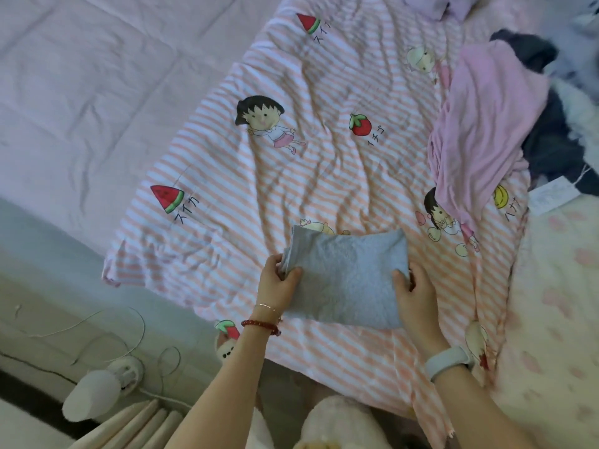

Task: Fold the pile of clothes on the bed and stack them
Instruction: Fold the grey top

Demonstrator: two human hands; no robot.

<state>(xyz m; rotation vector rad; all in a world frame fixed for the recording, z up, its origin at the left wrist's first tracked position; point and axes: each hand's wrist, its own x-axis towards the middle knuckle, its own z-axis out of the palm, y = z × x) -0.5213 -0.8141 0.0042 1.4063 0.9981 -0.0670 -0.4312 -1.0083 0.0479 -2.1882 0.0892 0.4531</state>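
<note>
Your left hand pinches the left end of the folded grey garment, which lies near the bed's front edge, long axis running hand to hand. Your right hand grips its right end; the unfolded pink garment waits toward the right edge.

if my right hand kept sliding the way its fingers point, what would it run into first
Probably the folded grey cloth itself: the right hand already grips its right edge, fingers pointing up-left across it. Beyond lies the striped sheet.
</note>
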